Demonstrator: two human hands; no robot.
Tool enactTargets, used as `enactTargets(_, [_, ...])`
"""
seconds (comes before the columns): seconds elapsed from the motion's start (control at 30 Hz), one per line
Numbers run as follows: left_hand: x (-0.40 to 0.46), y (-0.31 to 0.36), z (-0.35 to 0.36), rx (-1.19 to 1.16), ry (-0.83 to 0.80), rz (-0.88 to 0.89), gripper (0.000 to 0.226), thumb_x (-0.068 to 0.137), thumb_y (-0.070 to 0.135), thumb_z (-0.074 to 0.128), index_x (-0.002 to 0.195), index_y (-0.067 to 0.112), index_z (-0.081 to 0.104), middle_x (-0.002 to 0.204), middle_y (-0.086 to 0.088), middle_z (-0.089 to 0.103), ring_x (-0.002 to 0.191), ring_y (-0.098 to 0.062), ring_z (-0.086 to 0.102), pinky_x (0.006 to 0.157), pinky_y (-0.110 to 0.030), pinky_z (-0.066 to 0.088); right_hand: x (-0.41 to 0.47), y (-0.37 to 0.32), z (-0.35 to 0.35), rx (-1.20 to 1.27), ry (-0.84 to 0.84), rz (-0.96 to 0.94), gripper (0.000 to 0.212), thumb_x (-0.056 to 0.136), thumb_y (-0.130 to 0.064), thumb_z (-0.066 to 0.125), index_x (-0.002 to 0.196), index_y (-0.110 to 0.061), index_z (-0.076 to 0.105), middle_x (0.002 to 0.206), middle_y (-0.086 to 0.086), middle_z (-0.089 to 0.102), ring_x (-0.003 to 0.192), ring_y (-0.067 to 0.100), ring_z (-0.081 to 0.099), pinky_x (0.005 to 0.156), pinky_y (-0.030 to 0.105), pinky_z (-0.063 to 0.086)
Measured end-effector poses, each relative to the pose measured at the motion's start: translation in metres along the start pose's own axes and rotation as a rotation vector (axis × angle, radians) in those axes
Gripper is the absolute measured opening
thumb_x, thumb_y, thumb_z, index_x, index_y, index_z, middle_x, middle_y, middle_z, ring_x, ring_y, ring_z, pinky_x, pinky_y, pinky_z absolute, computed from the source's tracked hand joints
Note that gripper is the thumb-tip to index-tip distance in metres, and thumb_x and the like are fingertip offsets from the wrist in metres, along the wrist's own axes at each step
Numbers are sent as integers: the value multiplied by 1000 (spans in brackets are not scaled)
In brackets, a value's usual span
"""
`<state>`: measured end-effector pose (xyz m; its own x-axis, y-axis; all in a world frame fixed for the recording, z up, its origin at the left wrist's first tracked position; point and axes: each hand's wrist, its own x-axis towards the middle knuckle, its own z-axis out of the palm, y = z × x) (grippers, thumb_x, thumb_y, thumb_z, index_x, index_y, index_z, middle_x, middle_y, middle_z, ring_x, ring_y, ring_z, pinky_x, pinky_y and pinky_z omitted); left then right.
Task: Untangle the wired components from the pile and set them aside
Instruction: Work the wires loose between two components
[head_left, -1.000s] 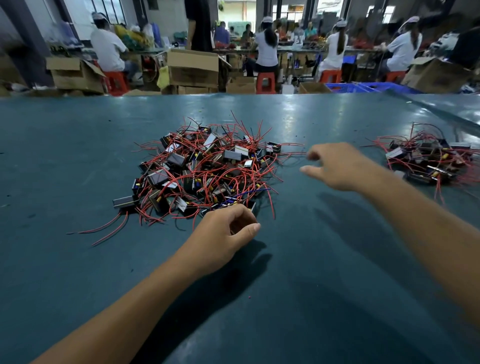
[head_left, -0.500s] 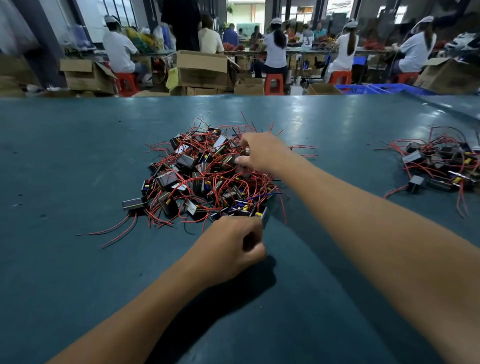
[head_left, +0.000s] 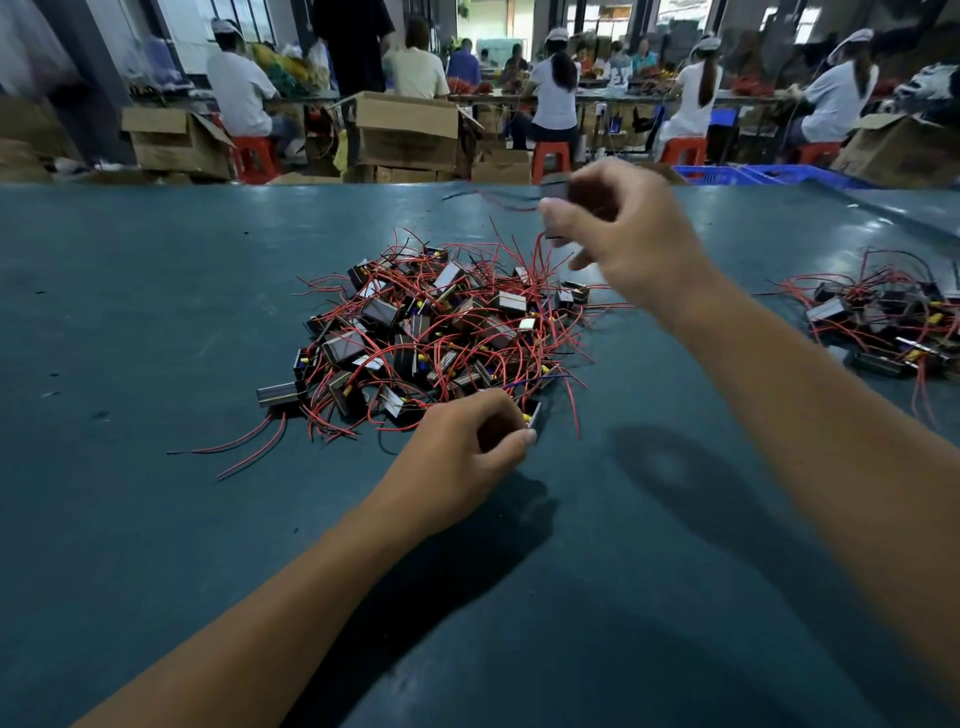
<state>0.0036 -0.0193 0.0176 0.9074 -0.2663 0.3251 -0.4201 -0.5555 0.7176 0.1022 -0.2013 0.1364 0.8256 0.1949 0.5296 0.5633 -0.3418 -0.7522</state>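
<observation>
Fingers of the right hand (head_left: 631, 234) pinch one wired component (head_left: 558, 195) lifted above the pile (head_left: 436, 332) at frame centre, likely to free its leads. Left hand (head_left: 462, 447) grips a piece at the pile's near edge, seemingly anchoring it. Sorted ones (head_left: 883, 322) lie at right on the counter (head_left: 156, 312).

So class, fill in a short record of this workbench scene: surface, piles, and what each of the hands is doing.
surface: teal worktable
main pile: tangled red-wired black components, centre
set-aside pile: smaller red-wired cluster, far right
right hand: raised above the main pile, gripping one blurred dark component
left hand: at the pile's near edge, fingers curled round a component
</observation>
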Motion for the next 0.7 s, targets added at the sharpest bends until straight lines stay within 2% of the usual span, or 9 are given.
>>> enactTargets(0.07, [2, 1, -2, -153, 21, -59, 9, 94, 27, 68, 90, 20, 64, 76, 5, 65, 66, -5, 57, 61, -24, 49, -21, -3, -14, 375, 26, 57, 29, 90, -17, 71, 110, -4, 55, 96, 11, 68, 85, 25, 73, 68, 31, 59])
enactTargets(0.13, [3, 4, -2, -361, -2, -125, 8, 93, 23, 70, 99, 20, 65, 83, 2, 70, 70, -10, 64, 60, -30, 55, -45, 0, -21, 664, 29, 125, 32, 87, -9, 70, 113, -3, 52, 94, 10, 67, 86, 27, 71, 69, 27, 59])
enactTargets(0.2, [2, 7, 0, -517, -48, -167, 19, 92, 19, 70, 110, 20, 63, 93, -5, 71, 74, -13, 67, 62, -31, 57, -70, 8, -20, 882, 2, 182, 32, 87, -5, 66, 115, -8, 51, 92, 11, 67, 89, 30, 70, 71, 26, 59])
enactTargets(0.27, [0, 10, 3, -592, -79, -162, 30, 91, 17, 71, 118, 19, 60, 98, -8, 71, 78, -16, 68, 64, -30, 58, -91, 17, -14, 974, -31, 220, 30, 87, -3, 59, 115, -10, 51, 96, 16, 65, 92, 31, 69, 74, 28, 60])
enactTargets(0.4, [-2, 17, 9, -692, -71, -114, 37, 88, 19, 70, 122, 17, 57, 105, -22, 66, 79, -17, 67, 63, -31, 57, -117, 33, -1, 857, -97, 253, 26, 82, -9, 69, 106, -14, 59, 97, 16, 69, 92, 31, 69, 86, 45, 58])
enactTargets(0.5, [-3, 19, 8, -725, -77, -82, 36, 87, 22, 68, 120, 14, 56, 96, -17, 70, 75, -20, 65, 61, -32, 56, -125, 37, -1, 699, -201, 253, 36, 73, -20, 78, 104, -15, 60, 100, 14, 70, 92, 25, 67, 87, 38, 55])
enactTargets(0.57, [-3, 19, 7, -771, -79, -61, 33, 89, 19, 64, 120, 10, 56, 90, -11, 71, 72, -22, 63, 59, -30, 55, -127, 37, -3, 593, -260, 223, 38, 75, -22, 78, 107, -15, 59, 102, 10, 69, 91, 20, 64, 88, 33, 52])
enactTargets(0.63, [-4, 19, 6, -788, -66, -49, 31, 91, 17, 64, 120, 9, 57, 91, -12, 71, 72, -23, 63, 60, -30, 56, -128, 36, -2, 495, -285, 175, 34, 79, -20, 76, 108, -15, 59, 97, 0, 71, 83, 12, 63, 78, 24, 52])
enactTargets(0.7, [-5, 18, 2, -784, -79, -43, 33, 90, 17, 67, 120, 9, 59, 94, -13, 72, 75, -23, 65, 62, -31, 57, -130, 35, -2, 479, -288, 150, 32, 81, -17, 74, 109, -14, 58, 93, -2, 70, 77, 9, 63, 71, 21, 52])
